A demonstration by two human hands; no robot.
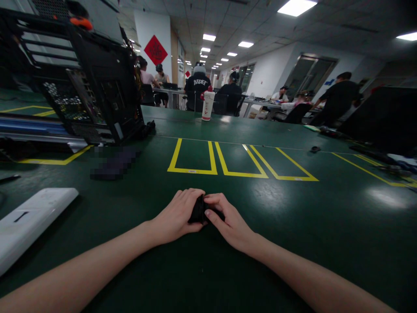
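Observation:
A small black object point(196, 212) is between my two hands at the middle of the green table point(202, 269); its kind cannot be made out. My left hand point(176, 215) wraps around its left side, thumb below and fingers over the top. On the other side, my right hand point(232, 226) is closed, with its thumb and fingertips pressed against the right edge. A dark part also shows under the right fingers. My hands and the dark tabletop hide much of its outline. Beyond my hands, yellow tape outlines point(192, 171) mark the table.
An open black computer case point(107, 95) stands at the back left. A white box-like device point(35, 217) lies at the left, with a blurred-out dark item point(114, 163) beyond it. A white cup point(207, 104) stands at the far edge. Several people sit or stand farther back.

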